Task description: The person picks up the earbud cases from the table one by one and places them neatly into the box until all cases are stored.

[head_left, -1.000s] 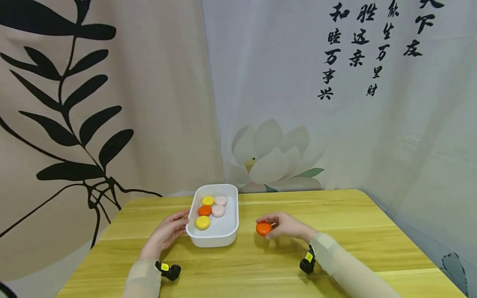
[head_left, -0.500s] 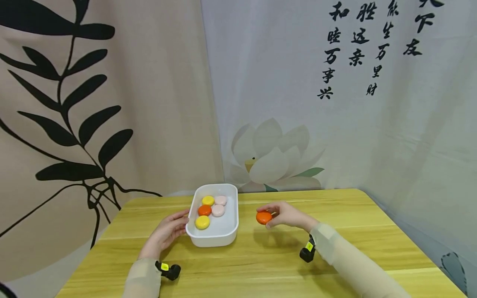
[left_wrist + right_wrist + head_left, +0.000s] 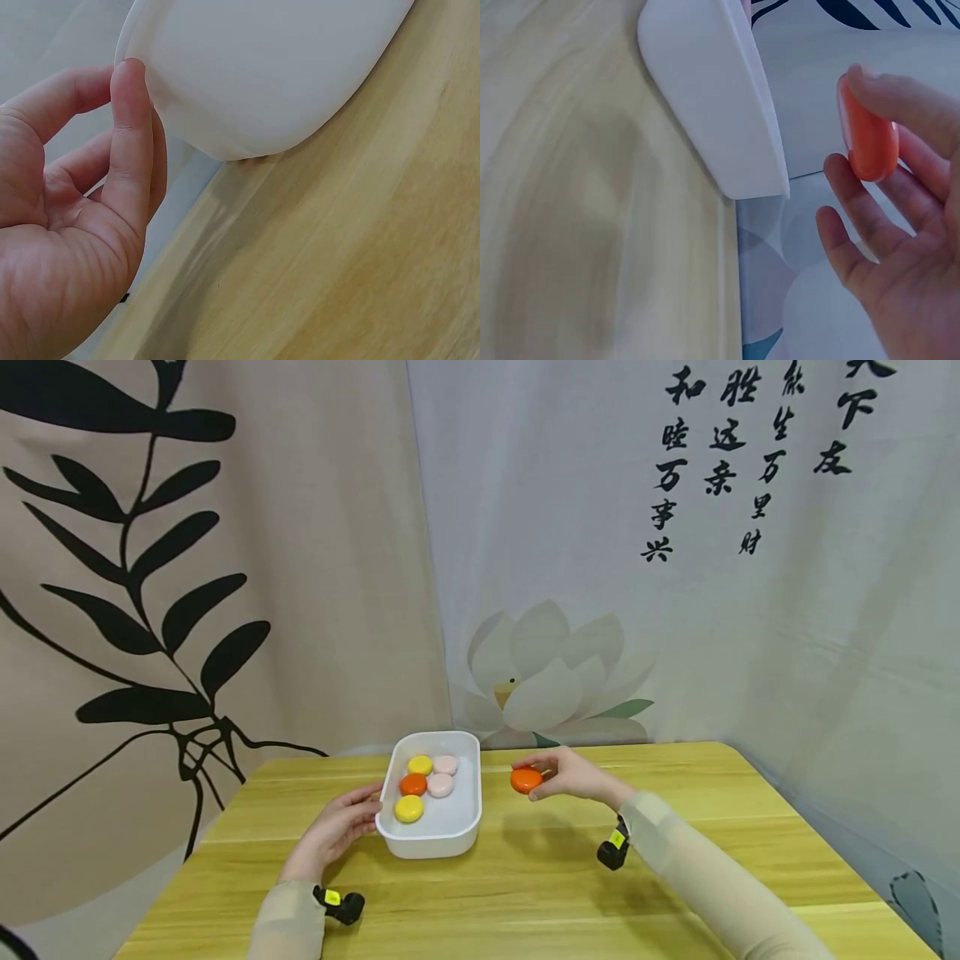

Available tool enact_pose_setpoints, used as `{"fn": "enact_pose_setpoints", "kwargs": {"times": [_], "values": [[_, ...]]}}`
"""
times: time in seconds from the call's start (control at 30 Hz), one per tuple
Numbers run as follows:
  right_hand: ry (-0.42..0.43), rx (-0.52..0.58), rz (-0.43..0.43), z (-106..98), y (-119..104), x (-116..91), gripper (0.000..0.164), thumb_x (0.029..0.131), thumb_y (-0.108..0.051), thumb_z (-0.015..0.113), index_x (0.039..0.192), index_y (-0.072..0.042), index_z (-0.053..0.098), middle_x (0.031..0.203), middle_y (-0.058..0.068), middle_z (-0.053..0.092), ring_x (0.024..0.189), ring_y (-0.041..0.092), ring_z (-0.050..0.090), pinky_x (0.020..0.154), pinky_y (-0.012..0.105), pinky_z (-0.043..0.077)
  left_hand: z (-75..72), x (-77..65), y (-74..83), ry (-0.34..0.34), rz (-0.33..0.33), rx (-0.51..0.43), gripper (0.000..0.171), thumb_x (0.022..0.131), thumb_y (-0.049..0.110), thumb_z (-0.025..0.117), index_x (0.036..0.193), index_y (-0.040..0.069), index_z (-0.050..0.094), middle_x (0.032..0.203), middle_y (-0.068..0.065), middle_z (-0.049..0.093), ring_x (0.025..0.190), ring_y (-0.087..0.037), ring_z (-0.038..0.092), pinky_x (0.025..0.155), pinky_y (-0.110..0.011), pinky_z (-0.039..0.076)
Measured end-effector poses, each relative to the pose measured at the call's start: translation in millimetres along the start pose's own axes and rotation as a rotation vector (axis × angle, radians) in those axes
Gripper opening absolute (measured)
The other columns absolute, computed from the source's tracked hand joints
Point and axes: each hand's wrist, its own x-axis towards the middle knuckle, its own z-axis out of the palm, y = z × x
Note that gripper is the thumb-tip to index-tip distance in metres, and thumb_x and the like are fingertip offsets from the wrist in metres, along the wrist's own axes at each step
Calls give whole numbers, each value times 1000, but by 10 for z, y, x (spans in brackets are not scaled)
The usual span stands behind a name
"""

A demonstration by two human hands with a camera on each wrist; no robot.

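Note:
My right hand point(image 3: 573, 777) pinches a glossy orange rounded disc point(image 3: 527, 780) between thumb and fingers. It is above the table, right of a white plastic box point(image 3: 427, 845). In the right wrist view, the orange disc point(image 3: 874, 139) stands on edge in my fingertips, with the other fingers spread below. My left hand point(image 3: 340, 831) holds the box by its left side. In the left wrist view, fingers of that hand point(image 3: 82, 247) bend at the rim of the box point(image 3: 255, 67). Inside the box lie an orange disc point(image 3: 412, 784), two yellow discs point(image 3: 408, 809) and two pale pink discs point(image 3: 440, 785).
The box stands near the far edge of a wooden table point(image 3: 465, 910). Behind the table hangs a curtain point(image 3: 337, 568) printed with black leaves, a lotus and black writing. Each wrist wears a small black camera point(image 3: 613, 853).
My right hand has lifted the orange disc higher off the table, moving slightly away from me and to the left. The left hand and the box stay in place.

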Motion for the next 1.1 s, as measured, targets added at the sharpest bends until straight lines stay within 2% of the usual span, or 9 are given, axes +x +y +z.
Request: {"fn": "enact_pose_setpoints", "kwargs": {"times": [0.17,0.47,0.7,0.87,1.1], "values": [[-8,-17,-29,-5,-74,98,53,81,-8,78,130,-2,60,117,9,66,100,22,63,85,33,54,-18,-11,-2,9,-5,-9,61,96,9,61,147,-6,32,114,-14,59,79,-14,61,73,-24,55],[-22,15,-7,12,-203,271,53,80,-6,78,130,-4,61,121,10,65,99,24,65,83,35,55,-3,17,-45,-9,13,28,60,96,11,60,147,-6,33,111,-12,59,81,-15,60,74,-25,54],[-31,16,-2,56,-245,385,53,79,-6,79,129,-6,62,126,11,62,99,24,64,83,34,55,40,33,-63,-19,12,-6,59,96,8,59,147,-7,32,110,-15,62,81,-15,60,72,-25,55],[-46,20,-7,100,-285,458,53,79,-4,78,130,-3,61,129,12,59,102,25,63,83,34,55,21,24,-52,-21,13,-17,58,98,7,56,147,-7,31,110,-15,62,82,-17,60,72,-25,55],[-56,-12,-33,128,-306,557,51,80,-3,78,129,-6,63,128,10,60,106,22,61,84,32,54,-14,24,-45,-5,10,-26,59,97,7,58,148,-6,32,110,-15,61,83,-17,61,71,-24,55]]}}
